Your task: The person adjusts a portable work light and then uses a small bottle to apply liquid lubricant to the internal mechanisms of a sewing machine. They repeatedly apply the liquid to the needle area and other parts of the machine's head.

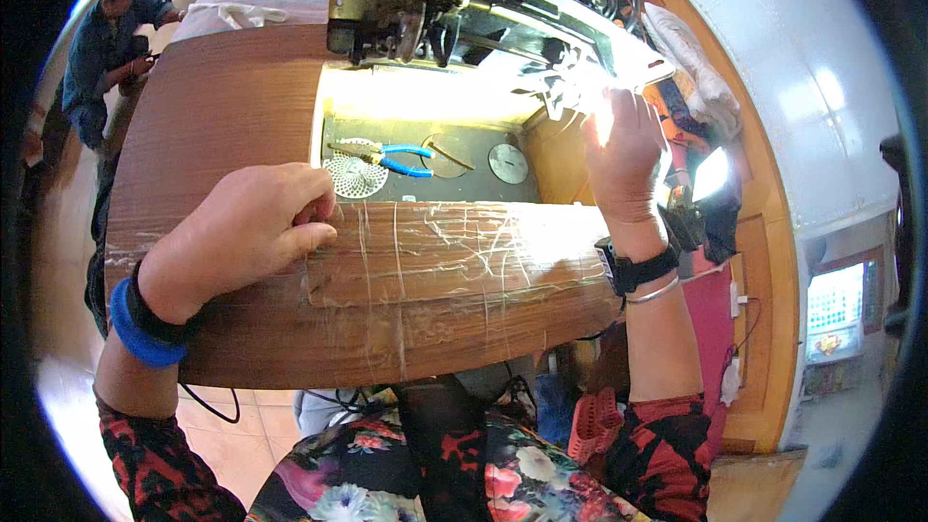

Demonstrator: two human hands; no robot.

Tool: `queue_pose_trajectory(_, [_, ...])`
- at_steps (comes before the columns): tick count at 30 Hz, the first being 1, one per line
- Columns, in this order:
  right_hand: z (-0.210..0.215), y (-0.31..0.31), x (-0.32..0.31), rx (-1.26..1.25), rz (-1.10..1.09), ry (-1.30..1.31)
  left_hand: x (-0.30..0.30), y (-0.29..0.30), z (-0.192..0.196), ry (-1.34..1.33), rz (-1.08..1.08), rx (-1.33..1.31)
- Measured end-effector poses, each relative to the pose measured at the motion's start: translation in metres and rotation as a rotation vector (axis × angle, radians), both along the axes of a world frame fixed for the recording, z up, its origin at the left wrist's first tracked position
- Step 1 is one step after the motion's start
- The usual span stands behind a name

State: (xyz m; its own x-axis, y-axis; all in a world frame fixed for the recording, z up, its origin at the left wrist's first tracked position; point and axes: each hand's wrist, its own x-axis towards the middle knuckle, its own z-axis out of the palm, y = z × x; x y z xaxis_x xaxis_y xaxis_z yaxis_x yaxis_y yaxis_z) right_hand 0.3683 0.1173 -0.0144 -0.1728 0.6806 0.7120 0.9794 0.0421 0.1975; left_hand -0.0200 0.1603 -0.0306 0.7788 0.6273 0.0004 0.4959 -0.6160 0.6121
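A sewing machine (454, 24) lies tipped back at the far side of a wooden table (222, 106), its metal underside facing me. My left hand (251, 222) rests on the tabletop by the opening's near-left corner. Its fingers are curled in; anything inside them is hidden. My right hand (623, 150) reaches to the machine's right end, fingers bent at the brightly lit parts there, where glare hides what they grip. In the opening between my hands lie blue-handled pliers (411, 159), a perforated round disc (356, 172) and a plain round metal disc (507, 164).
Clear tape strips (454, 242) cover the table's near edge. A wooden door (764, 280) and a bright lit panel (712, 174) are at the right. Another person (106, 48) is at the far left. Pink sandals (592, 425) lie below the table.
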Motion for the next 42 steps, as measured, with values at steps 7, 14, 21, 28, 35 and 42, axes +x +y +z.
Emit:
queue_pose_trajectory(7, [0.011, 0.009, -0.015, -0.077, -0.040, -0.139, -0.004, 0.003, -0.008, -0.039, -0.002, -0.016])
queue_pose_trajectory(14, [-0.007, -0.015, 0.010, 0.103, 0.038, 0.830, -0.001, 0.002, -0.006, -0.052, -0.012, -0.007])
queue_pose_trajectory(21, [-0.065, -0.022, 0.055, 0.269, 0.181, 1.794, 0.005, -0.001, 0.004, 0.041, 0.043, -0.099])
queue_pose_trajectory(28, [-0.070, 0.005, 0.087, -0.009, 0.467, 1.873, 0.009, -0.005, 0.010, 0.029, 0.070, -0.139])
queue_pose_trajectory(35, [-0.038, 0.017, 0.087, -0.157, 0.305, 1.760, 0.008, -0.004, 0.009, 0.019, 0.045, -0.086])
queue_pose_trajectory(42, [-0.025, 0.018, 0.078, -0.128, 0.218, 1.793, 0.008, -0.003, 0.007, 0.026, 0.023, -0.042])
